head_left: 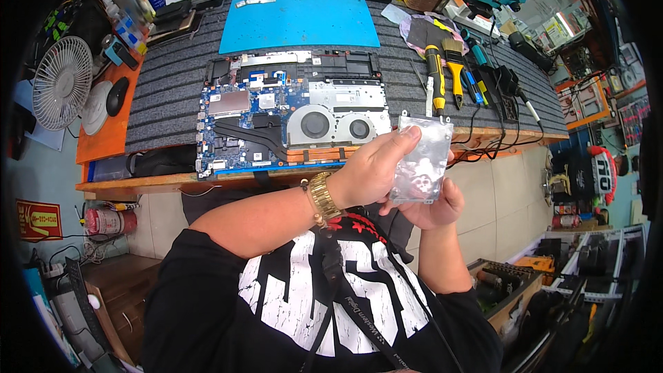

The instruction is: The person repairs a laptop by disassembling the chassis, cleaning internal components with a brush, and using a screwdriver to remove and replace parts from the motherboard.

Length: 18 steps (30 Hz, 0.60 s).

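Biggest thing ahead of my grip: the workbench (159, 83), covered w/ a grey ribbed mat (173, 72). On it, just beyond my hands, lies the opened laptop (290, 114), bottom cover off, blue board showing, two fans (331, 126) in the half nearest my grip. Farther back from that, a blue work mat (300, 21), lying flat.

To the left of my grip, well apart, a white desk fan (62, 83) stands at the bench end, w/ a black mouse (116, 95) near it on an orange surface.

Beyond and a bit right of the grip: a yellow-handled screwdriver (435, 72) and a yellow-handled brush (454, 62), side by side on the grey mat, black cables past them.

The grip itself: both hands hold a silver metal drive bracket (423, 155), thin, flat, roughly rectangular, held up in front of my chest, off the bench, just on the near side of the laptop's right corner. My left hand (373, 169) crosses over, fingers closed around the bracket's left edge, gold watch (323, 197) on that wrist. My right hand (431, 207) cups it from below, fingers curled under the bottom edge. Bracket stands nearly upright, tilted slightly. Small tabs show at its top corners.
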Motion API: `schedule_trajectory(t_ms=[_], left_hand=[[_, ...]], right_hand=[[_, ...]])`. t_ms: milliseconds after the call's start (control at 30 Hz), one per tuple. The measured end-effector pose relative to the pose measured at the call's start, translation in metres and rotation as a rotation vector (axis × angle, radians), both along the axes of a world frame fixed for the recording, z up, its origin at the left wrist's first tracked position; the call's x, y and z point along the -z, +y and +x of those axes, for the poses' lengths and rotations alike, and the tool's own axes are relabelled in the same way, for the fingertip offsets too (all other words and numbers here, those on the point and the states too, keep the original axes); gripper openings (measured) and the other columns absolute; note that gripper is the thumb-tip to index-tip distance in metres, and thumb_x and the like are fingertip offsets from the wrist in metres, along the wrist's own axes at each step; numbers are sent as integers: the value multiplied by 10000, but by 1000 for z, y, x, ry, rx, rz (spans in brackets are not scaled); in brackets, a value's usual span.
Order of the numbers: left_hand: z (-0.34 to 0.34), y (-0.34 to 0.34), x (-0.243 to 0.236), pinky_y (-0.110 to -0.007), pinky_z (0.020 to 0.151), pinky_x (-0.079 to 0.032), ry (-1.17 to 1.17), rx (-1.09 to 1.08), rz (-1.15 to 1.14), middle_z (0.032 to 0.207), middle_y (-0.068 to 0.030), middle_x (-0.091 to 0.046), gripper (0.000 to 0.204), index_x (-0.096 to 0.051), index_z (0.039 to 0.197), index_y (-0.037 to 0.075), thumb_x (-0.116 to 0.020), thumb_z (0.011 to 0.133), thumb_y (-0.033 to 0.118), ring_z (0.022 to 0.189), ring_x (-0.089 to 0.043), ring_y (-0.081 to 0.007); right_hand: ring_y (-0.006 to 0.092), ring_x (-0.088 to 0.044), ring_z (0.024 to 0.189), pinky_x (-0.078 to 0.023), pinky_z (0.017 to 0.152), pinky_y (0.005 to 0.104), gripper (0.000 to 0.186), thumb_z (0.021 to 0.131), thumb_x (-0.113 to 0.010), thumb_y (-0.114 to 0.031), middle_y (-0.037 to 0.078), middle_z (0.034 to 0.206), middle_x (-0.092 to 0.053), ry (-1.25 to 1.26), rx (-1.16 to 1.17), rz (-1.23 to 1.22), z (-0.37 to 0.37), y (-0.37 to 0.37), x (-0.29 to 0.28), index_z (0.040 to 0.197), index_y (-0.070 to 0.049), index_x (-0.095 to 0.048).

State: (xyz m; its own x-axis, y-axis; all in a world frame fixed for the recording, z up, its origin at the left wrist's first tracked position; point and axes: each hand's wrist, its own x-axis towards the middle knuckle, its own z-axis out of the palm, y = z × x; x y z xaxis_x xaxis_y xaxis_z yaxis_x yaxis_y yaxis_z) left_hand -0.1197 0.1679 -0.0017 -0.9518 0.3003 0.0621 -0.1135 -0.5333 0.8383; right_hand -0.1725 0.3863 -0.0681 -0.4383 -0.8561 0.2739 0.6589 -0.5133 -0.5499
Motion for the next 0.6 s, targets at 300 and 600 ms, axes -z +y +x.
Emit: schedule_trajectory(t_ms=[300,600], left_hand=[[-5,-16,-5,-314,703,-630,52,2,-34,1121,-113,-805,658,-728,1367,-5,-443,1239,575,880,-764,-148],[-8,-41,-21,-330,504,-606,-77,167,-91,835,-116,-729,595,-645,1313,-30,-527,1218,546,527,-673,-172]], right_hand=[[583,-565,1502,-599,1067,741,959,1073,-716,-529,281,1771,-417,39,77,77,6,-8,-6,1813,-104,-278],[533,-743,1191,-667,825,559,1184,936,-780,-763,346,1562,-562,82,60,68,5,-27,-7,1740,-6,-352]])
